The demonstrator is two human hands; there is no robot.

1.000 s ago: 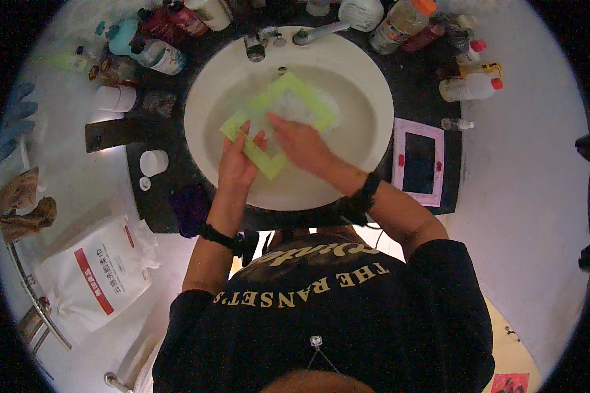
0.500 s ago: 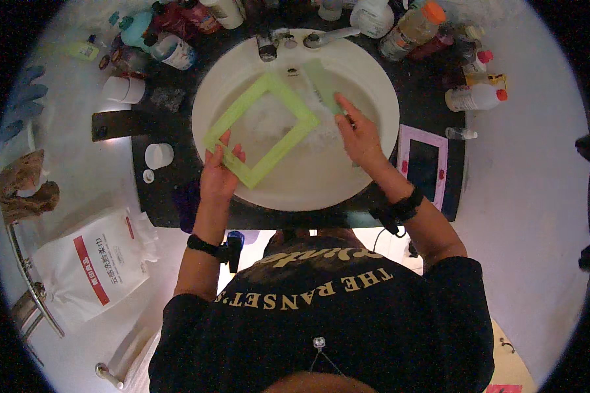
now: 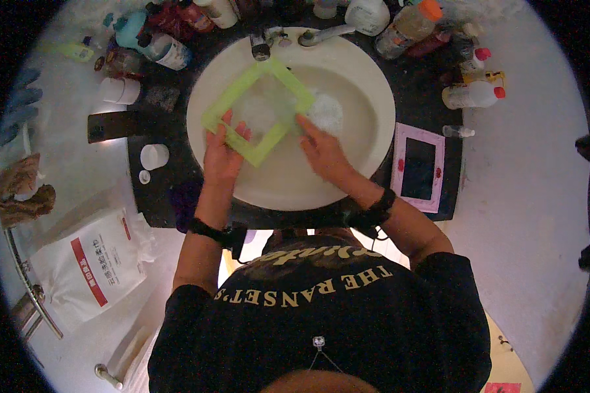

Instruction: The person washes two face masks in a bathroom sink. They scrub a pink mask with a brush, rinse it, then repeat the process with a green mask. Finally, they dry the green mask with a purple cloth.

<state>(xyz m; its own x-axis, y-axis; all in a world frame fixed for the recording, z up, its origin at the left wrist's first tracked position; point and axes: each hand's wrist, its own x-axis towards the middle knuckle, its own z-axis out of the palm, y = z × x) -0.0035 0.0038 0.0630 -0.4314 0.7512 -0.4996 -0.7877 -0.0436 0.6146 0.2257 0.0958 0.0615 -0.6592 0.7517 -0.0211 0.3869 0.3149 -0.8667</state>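
Observation:
My left hand (image 3: 224,154) grips a lime-green rectangular frame (image 3: 235,90) by its lower left side, fingers coming up through its opening. The frame is tilted over the white oval sink (image 3: 376,124), its top corner just under the tap (image 3: 260,47). My right hand (image 3: 324,150) is closed on a pale green scrub brush (image 3: 284,110), which lies across the frame's right side. The brush is blurred, so its bristles do not show clearly. Cloudy water and white suds (image 3: 326,112) are in the basin.
On the dark counter to the right lies a pink-bordered frame (image 3: 417,205). Bottles, among them an orange-capped one (image 3: 403,33), crowd the back. A dark phone-like slab (image 3: 111,126) and a white jar (image 3: 154,156) sit left. A white bag (image 3: 95,268) hangs at lower left.
My right hand has moved left and slightly down, bringing the brush from the sink's right side onto the green frame. The left hand still holds the frame.

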